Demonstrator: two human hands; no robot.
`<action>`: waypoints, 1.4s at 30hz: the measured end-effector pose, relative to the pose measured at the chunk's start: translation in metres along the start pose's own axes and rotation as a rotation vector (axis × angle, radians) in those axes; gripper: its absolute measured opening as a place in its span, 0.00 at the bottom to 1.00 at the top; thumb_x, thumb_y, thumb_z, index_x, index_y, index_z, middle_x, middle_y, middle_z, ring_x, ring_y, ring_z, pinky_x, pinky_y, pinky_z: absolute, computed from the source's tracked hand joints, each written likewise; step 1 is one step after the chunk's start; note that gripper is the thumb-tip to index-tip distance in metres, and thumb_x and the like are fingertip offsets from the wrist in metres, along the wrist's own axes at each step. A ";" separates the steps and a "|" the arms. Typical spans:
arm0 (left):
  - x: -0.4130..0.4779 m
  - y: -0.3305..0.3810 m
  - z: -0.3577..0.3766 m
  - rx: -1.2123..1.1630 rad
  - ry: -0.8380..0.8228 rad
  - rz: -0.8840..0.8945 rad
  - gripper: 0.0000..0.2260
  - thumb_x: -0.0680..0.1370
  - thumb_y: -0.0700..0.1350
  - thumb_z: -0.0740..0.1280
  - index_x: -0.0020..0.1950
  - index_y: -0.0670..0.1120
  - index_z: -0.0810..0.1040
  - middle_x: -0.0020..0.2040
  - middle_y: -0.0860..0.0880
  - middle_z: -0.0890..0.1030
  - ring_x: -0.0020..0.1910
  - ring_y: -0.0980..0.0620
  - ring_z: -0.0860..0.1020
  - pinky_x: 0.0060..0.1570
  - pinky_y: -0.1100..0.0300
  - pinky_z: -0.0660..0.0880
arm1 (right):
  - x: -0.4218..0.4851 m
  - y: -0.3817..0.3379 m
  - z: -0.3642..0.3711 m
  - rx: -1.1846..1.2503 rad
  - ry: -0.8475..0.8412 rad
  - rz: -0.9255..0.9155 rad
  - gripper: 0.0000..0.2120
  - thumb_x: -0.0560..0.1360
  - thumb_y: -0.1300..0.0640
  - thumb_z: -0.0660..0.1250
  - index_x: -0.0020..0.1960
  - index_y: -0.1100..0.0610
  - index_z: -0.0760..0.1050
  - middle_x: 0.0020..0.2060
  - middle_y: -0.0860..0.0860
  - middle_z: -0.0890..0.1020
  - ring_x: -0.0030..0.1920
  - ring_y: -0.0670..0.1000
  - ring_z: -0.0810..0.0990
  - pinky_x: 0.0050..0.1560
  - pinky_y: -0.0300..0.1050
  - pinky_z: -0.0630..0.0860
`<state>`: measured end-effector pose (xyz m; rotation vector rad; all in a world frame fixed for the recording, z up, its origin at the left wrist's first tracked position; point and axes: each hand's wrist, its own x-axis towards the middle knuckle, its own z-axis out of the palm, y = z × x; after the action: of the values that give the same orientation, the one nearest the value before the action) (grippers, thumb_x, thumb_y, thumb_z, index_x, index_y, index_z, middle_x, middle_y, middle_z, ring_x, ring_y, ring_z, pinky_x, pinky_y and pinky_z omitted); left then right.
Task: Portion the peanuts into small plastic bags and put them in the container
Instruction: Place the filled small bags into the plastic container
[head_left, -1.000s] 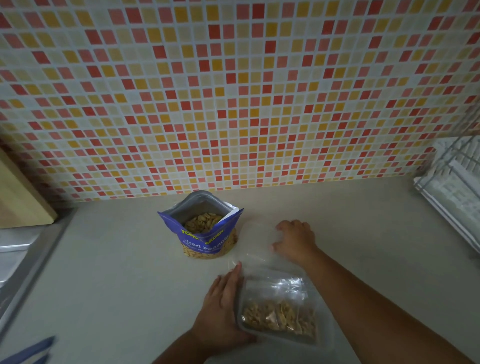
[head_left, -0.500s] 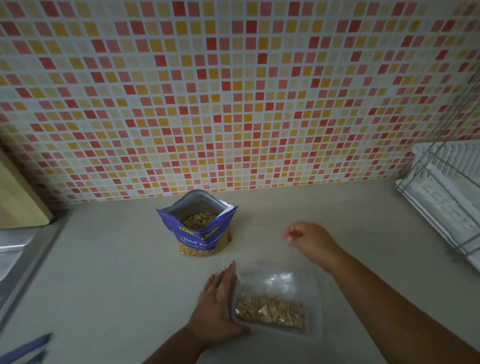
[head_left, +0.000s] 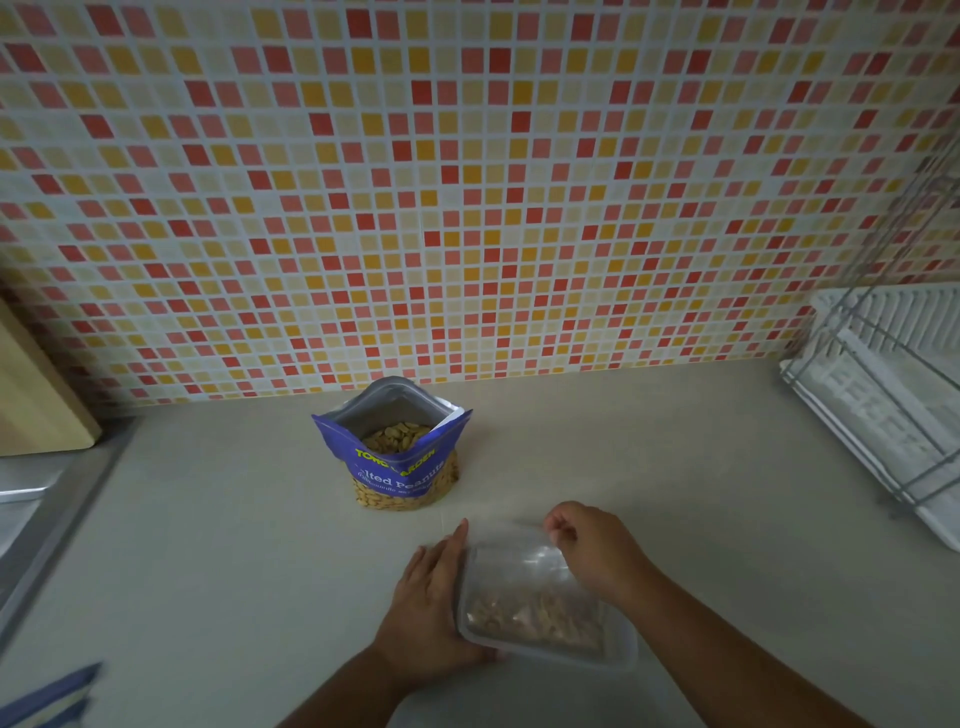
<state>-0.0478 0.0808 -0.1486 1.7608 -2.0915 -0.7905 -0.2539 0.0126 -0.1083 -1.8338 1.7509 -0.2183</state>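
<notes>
Our left hand (head_left: 434, 603) lies flat and unclenched against the left wall of the clear rectangular plastic container (head_left: 545, 608) of bagged peanuts. Our right hand (head_left: 592, 545) is curled over its far right corner; we cannot tell what it grips. The open blue peanut bag (head_left: 397, 457) stands just beyond.

The left hand (head_left: 434, 605) lies flat, fingers together, pressed against the left wall of a clear plastic container (head_left: 621, 649) on the pale counter (head_left: 223, 561). Inside it lie bagged peanuts (head_left: 535, 613). The right hand (head_left: 597, 545) hovers loosely curled over the container's far right corner. Beyond both hands, an open blue peanut bag (head_left: 397, 457) stands upright by the tiled wall (head_left: 467, 182).
</notes>
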 end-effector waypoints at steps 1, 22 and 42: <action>0.000 0.000 0.000 -0.003 0.009 0.004 0.57 0.60 0.69 0.71 0.73 0.53 0.36 0.69 0.65 0.45 0.66 0.65 0.46 0.68 0.66 0.37 | 0.000 0.000 0.001 0.013 -0.002 -0.017 0.11 0.76 0.60 0.60 0.53 0.52 0.78 0.51 0.50 0.82 0.54 0.52 0.79 0.57 0.45 0.75; -0.005 -0.015 -0.008 -0.061 -0.033 0.122 0.50 0.64 0.56 0.71 0.72 0.60 0.37 0.70 0.68 0.41 0.74 0.59 0.42 0.73 0.61 0.45 | -0.023 0.005 0.005 -0.206 0.278 -0.194 0.23 0.69 0.63 0.57 0.62 0.57 0.77 0.58 0.51 0.80 0.58 0.56 0.79 0.60 0.45 0.74; 0.064 0.039 0.014 0.456 0.100 -0.016 0.30 0.80 0.56 0.41 0.65 0.43 0.75 0.65 0.46 0.77 0.64 0.48 0.75 0.69 0.56 0.46 | 0.021 0.016 0.018 -0.445 0.203 -0.187 0.35 0.79 0.40 0.36 0.60 0.52 0.79 0.60 0.51 0.81 0.61 0.54 0.80 0.63 0.49 0.60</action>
<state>-0.0999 0.0252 -0.1450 1.9872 -2.3214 -0.2272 -0.2557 -0.0017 -0.1372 -2.3698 1.8752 -0.0928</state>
